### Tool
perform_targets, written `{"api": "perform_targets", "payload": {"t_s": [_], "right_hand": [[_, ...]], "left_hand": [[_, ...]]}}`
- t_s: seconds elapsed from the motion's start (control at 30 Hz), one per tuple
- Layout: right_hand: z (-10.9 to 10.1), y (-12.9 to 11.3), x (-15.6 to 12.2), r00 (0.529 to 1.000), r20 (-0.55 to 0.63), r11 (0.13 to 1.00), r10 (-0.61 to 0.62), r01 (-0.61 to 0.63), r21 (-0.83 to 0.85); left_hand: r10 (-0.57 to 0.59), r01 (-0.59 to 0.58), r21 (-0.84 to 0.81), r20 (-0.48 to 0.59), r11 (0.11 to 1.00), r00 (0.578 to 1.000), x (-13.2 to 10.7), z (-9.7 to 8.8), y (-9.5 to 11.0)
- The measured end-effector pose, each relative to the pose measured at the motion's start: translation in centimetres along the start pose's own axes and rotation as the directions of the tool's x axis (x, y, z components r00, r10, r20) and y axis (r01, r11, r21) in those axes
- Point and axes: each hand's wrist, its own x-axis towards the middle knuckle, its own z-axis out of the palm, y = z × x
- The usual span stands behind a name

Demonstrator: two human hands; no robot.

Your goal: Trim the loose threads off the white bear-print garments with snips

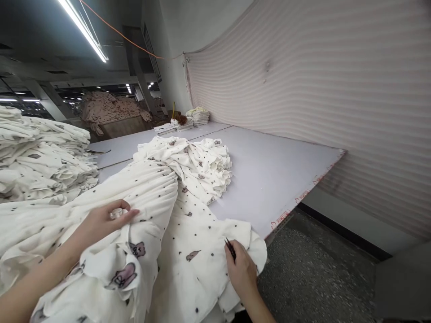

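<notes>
Left pile: a high, rumpled heap of white printed fabric (43, 157) beside the person, marked with small dark dots and figures.
Ceiling: a long white light tube (84, 31), lit, slanting over a dim, wide room.
Left hand: the left hand (103, 222) lies over the nearer cloth, its grip closed, thumb and fingers together on a small translucent object (117, 213) (too small to identify).
Back of the room: a large heap of dusty-pink cloth (111, 107).
Cloth in front: a soft white cloth with dark dots and mauve bear figures (191, 224), gathered in folds at the left, spread flatter at the right, lying between and beneath both hands.
Far stack: neatly layered white folded pieces (199, 116) at the counter's far end.
Right hand: the right hand (243, 271) rests at the cloth's right side, its grip clamped on a slim black pointed tool (230, 249), tips outward.
Counter: a smooth pale-grey counter (266, 170).
Lettering: red printed characters (281, 219) repeat along its right edge (too small to read).
Right wall: a pink-and-white striped fabric sheet (303, 80), hung beside the counter.
Floor: dark speckled floor (303, 264) below.
</notes>
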Motion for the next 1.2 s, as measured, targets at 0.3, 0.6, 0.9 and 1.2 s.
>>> {"api": "perform_targets", "payload": {"t_s": [0.3,0.6,0.9,1.2], "right_hand": [[-4.1,2.6,3.5,0.987,-0.133,0.994,0.093,-0.086,0.063],[-0.8,-2.9,-1.7,0.997,0.03,0.924,-0.077,0.06,0.377],[-3.8,2.0,-3.8,1.0,0.021,1.0,0.008,-0.008,0.017],[-5.3,4.3,-3.6,0.985,0.171,0.964,-0.027,0.07,-0.255]], "left_hand": [[0.541,-0.6,0.307,0.259,0.739,0.8,-3.2,9.8,4.3],[0.568,-0.59,-0.1,0.44,0.801,0.696,-4.6,12.9,10.9],[0.396,-0.417,-0.019,0.354,0.909,0.847,-5.9,12.2,9.7],[0.556,-0.64,0.002,0.493,0.768,0.669,-6.4,12.5,10.4]]}}
